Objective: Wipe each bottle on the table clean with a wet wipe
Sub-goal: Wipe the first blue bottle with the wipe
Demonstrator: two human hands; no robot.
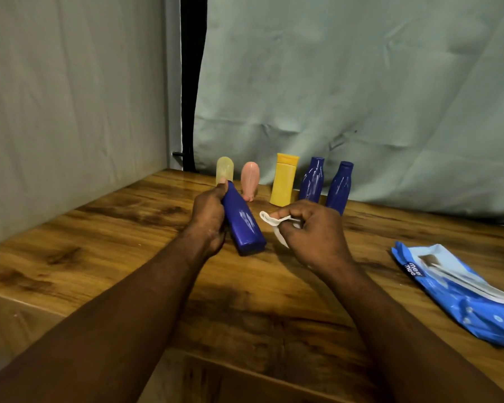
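Note:
My left hand (208, 219) grips a dark blue bottle (245, 225), tilted with its base toward me above the wooden table (105, 237). My right hand (312, 231) pinches a crumpled white wet wipe (271, 221) just right of that bottle, not touching it. Along the back stand a pale yellow bottle (224, 169), a pink bottle (250, 180), a yellow bottle (284, 180) and two more dark blue bottles (312, 180) (340, 187).
A blue wet-wipe pack (460, 292) lies at the table's right side. Grey-green cloth (361, 97) hangs behind the bottle row and along the left. The table's front edge runs low in the view.

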